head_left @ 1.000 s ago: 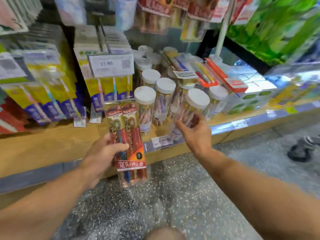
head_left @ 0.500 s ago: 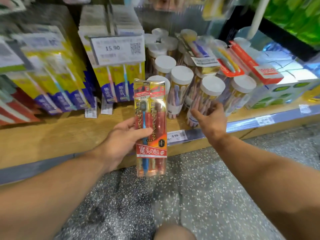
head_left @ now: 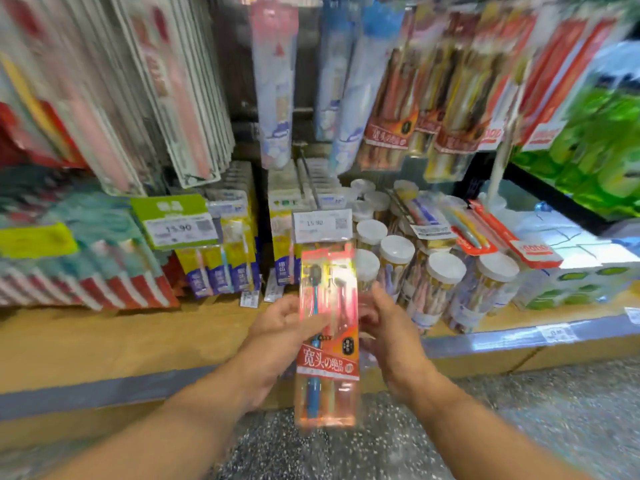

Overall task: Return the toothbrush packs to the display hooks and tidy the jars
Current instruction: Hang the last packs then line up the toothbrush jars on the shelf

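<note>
Probably shop: price tags (head_left: pixel 322 223), hanging packs (head_left: pixel 388 98)

Toothbrush pack (head_left: pixel 325 341) banner: "宽头の绝品"; price tags (head_left: pixel 181 228): "15.90".

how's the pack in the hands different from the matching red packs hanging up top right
The held toothbrush pack sits low, in front of the shelf edge, gripped by the left hand and right hand; the hanging packs dangle high above the jars. The held one is alone; the hanging ones overlap in a row. Both carry the same red banner with white characters.
</note>
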A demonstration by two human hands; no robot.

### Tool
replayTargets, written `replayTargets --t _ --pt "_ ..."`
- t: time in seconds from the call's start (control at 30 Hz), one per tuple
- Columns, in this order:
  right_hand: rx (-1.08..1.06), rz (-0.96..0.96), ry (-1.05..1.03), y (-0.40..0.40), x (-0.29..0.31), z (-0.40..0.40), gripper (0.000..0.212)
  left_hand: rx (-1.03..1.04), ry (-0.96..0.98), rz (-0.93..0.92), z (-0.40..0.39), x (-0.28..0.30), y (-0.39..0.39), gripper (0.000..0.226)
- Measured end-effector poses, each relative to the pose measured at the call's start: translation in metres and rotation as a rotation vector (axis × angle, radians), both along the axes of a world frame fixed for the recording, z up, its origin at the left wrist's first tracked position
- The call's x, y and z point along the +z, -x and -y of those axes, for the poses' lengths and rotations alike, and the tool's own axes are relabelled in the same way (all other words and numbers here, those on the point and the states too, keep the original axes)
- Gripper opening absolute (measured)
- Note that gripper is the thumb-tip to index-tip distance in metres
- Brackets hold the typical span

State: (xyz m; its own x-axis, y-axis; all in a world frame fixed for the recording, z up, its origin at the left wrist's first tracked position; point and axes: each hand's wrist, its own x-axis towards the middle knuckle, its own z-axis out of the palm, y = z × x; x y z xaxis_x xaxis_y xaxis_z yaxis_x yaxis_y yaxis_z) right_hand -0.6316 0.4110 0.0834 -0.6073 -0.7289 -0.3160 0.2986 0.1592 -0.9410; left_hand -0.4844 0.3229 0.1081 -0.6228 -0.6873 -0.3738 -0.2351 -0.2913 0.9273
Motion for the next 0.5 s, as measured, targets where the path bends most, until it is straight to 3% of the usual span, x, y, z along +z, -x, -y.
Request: replayTargets --t 0.17,0.33,0.43,0.5 --pt "0.069 0.188 0.196 -0.047 0.053 0.006 0.035 0.041 -0.002 -0.075 -0.004 0.038 -0.032 0.036" --pt "-0.033 0.2 0.112 -0.074 0.059 -0.009 0.034 -0.002 0.021 -0.02 -0.017 0.048 -0.052 0.039" --pt "-0.06 0.217 0.056 -0.083 0.061 -0.032 0.033 -0.059 -0.085 0.028 -0.033 0.048 -0.062 0.053" --pt "-0.066 0.244 0.056 -0.087 0.069 -0.05 0.029 -0.099 -0.097 0.037 -0.045 0.053 -0.067 0.046"
